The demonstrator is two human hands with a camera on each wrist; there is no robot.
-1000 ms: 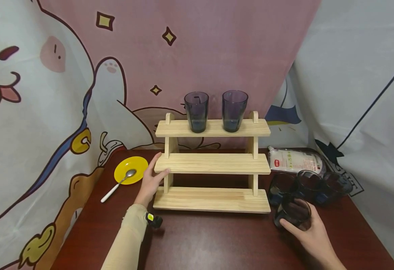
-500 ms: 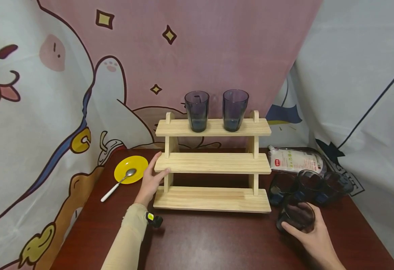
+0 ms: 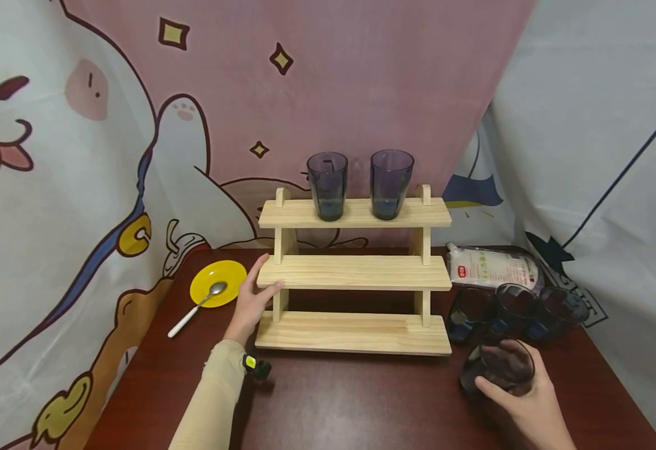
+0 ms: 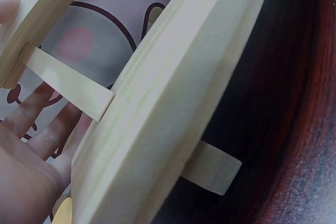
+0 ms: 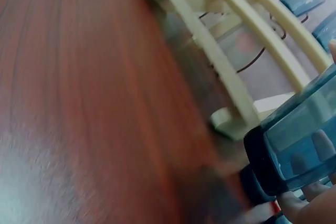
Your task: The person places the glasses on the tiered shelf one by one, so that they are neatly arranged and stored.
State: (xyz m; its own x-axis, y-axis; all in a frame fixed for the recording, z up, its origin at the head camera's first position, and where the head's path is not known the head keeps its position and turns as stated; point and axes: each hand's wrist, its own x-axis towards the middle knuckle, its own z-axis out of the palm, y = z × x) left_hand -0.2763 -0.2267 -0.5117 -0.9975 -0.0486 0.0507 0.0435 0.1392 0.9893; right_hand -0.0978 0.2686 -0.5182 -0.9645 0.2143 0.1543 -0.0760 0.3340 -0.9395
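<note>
A three-tier wooden shelf (image 3: 353, 272) stands on the table. My left hand (image 3: 247, 305) holds the left end of its middle board, thumb at the front edge and the other fingers reaching behind; the left wrist view shows those fingers (image 4: 50, 129) past the upright. In my right hand (image 3: 536, 400) is a dark tinted drinking glass (image 3: 493, 374), gripped round its side, in front of the shelf's right end. The right wrist view has that glass (image 5: 299, 145) tilted, with fingers visible through it. Two purple-blue glasses (image 3: 328, 187) stand upright on the top board.
Three more dark glasses (image 3: 513, 306) stand together right of the shelf, just beyond the held glass. Behind them lies a white printed pouch (image 3: 493, 265). Left of the shelf, a yellow plate (image 3: 210, 275) has a spoon (image 3: 193, 312) leaning on it. Printed cloth hangs behind.
My right hand has drawn the held glass slightly right and towards me, away from the three standing glasses. The left hand and the shelf have stayed in place.
</note>
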